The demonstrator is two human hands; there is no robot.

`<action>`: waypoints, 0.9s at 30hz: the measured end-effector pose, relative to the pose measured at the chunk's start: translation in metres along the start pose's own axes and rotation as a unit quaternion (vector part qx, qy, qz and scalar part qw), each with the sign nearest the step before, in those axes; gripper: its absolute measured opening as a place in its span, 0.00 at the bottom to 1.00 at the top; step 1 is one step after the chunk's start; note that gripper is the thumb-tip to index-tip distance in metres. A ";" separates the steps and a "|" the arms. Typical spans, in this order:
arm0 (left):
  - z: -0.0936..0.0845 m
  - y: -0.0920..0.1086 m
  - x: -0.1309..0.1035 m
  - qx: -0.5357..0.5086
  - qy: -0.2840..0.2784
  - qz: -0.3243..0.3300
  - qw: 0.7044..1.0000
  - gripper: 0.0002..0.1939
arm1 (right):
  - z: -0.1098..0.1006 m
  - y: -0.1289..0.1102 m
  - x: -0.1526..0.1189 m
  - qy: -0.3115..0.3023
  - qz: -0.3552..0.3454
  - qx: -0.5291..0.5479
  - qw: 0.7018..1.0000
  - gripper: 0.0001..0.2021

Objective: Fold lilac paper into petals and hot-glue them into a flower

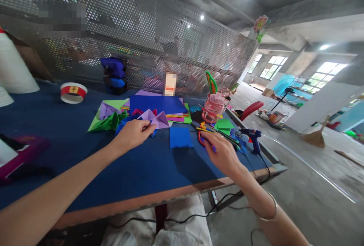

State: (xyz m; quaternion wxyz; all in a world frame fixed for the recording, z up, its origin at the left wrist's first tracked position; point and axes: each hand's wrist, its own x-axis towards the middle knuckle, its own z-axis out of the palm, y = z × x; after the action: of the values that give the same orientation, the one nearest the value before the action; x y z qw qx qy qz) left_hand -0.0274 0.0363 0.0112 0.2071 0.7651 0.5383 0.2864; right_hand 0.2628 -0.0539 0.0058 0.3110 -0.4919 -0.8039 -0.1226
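My left hand [133, 134] is closed in a pinch at a folded light-purple paper piece [159, 120], among other folded paper pieces. Beside it lie a green folded piece [111, 121] and some blue folded paper. My right hand [222, 152] reaches down to the table with its fingers curled over a red-handled pair of scissors [200, 138]; the hand covers most of them. Between both hands a blue square of paper [181, 137] lies flat on the dark blue tabletop [136, 174].
Behind the hands is a stack of coloured paper [156, 103]. A pink transparent jar [212, 108] stands back right, near a blue glue gun [254, 137] with its cord. A white-and-red paper bowl [73, 93] sits left. A perforated metal panel [127, 29] rises behind.
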 end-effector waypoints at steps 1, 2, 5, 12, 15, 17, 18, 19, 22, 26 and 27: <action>0.000 0.001 0.000 0.000 -0.003 -0.003 1.000 0.20 | -0.011 0.011 -0.007 0.038 0.031 -0.020 0.999 0.13; 0.000 0.002 0.000 0.002 -0.005 -0.006 1.000 0.20 | -0.022 0.023 -0.015 0.070 0.066 -0.044 0.994 0.11; -0.001 0.003 0.001 0.012 -0.008 -0.014 1.000 0.19 | -0.050 0.061 -0.042 0.152 0.179 -0.138 0.962 0.10; -0.002 -0.001 0.006 0.024 -0.003 -0.037 0.999 0.20 | -0.055 0.102 -0.089 0.110 0.380 -0.289 0.871 0.21; -0.003 -0.001 0.006 0.021 -0.005 -0.043 0.999 0.21 | -0.049 0.115 -0.091 0.129 0.432 -0.322 0.833 0.26; -0.002 -0.002 0.007 0.016 -0.007 -0.041 0.999 0.22 | -0.050 0.130 -0.089 0.106 0.473 -0.308 0.819 0.31; -0.002 -0.002 0.007 0.012 -0.009 -0.038 0.999 0.22 | -0.052 0.139 -0.087 0.070 0.493 -0.278 0.822 0.32; -0.001 -0.004 0.007 0.009 -0.011 -0.036 0.999 0.23 | -0.054 0.148 -0.085 0.023 0.513 -0.224 0.828 0.33; 0.001 -0.007 0.008 0.004 -0.013 -0.031 0.999 0.24 | -0.057 0.173 -0.079 -0.052 0.505 -0.118 0.853 0.28; 0.001 -0.004 0.005 -0.002 -0.003 -0.013 1.000 0.22 | -0.053 0.189 -0.072 -0.038 0.485 -0.093 0.869 0.22; 0.001 -0.003 0.003 -0.009 -0.004 -0.006 1.000 0.21 | -0.052 0.190 -0.070 -0.024 0.479 -0.095 0.872 0.21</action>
State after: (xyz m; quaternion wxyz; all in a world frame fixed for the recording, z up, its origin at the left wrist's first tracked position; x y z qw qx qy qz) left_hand -0.0282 0.0403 0.0097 0.2178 0.7610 0.5394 0.2873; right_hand 0.4702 -0.0378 -0.0184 0.2643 -0.8466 -0.4615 -0.0223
